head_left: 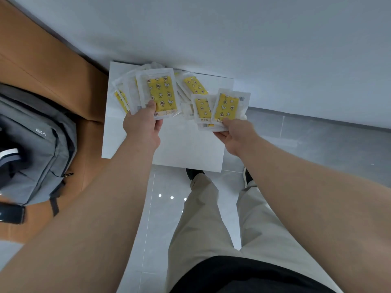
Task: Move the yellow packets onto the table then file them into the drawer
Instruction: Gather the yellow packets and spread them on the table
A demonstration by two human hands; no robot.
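Now two fans of yellow packets: left hand, right hand.

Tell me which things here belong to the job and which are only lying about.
Job: left hand holding fan of yellow packets; right hand holding more packets; loose packets; white table.
Lying about: grey backpack; brown surface.

The yellow packets are flat clear sleeves, each holding a yellow card printed with stars, moons and flowers. One fanned bunch is pinched in the left grip over the tabletop's far left part. A smaller fan sits in the right grip over its far right part. More lie overlapping in a loose heap at the tabletop's far edge.
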